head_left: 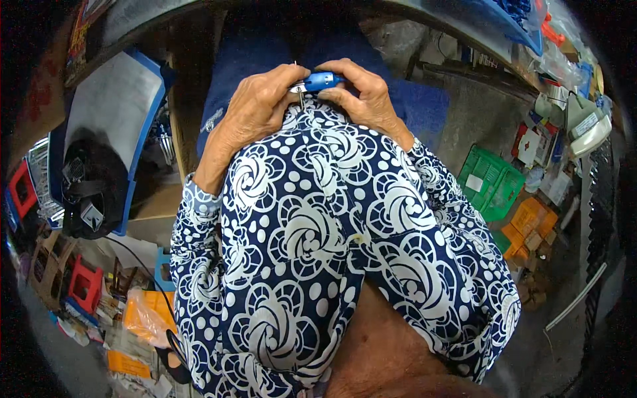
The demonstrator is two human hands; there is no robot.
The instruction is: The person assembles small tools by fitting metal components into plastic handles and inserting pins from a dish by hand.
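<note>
Both my hands meet over my lap around a small blue object with thin metal parts (320,81), perhaps a folding pocket tool; its exact kind is unclear. My left hand (260,99) pinches the metal end between thumb and fingers. A thin metal piece sticks out near those fingertips, partly hidden by them. On the other end, my right hand (366,91) is closed, with thumb below and index finger above the blue body. The object lies nearly level, just beyond the front of my patterned shirt (312,232).
To the left stands a blue-rimmed tray (113,93) with a black bag (96,189) on it. A green crate (490,182) and orange boxes (529,225) sit on the right. Red stools (86,284) stand at lower left. A worktable edge (464,33) runs across the far side.
</note>
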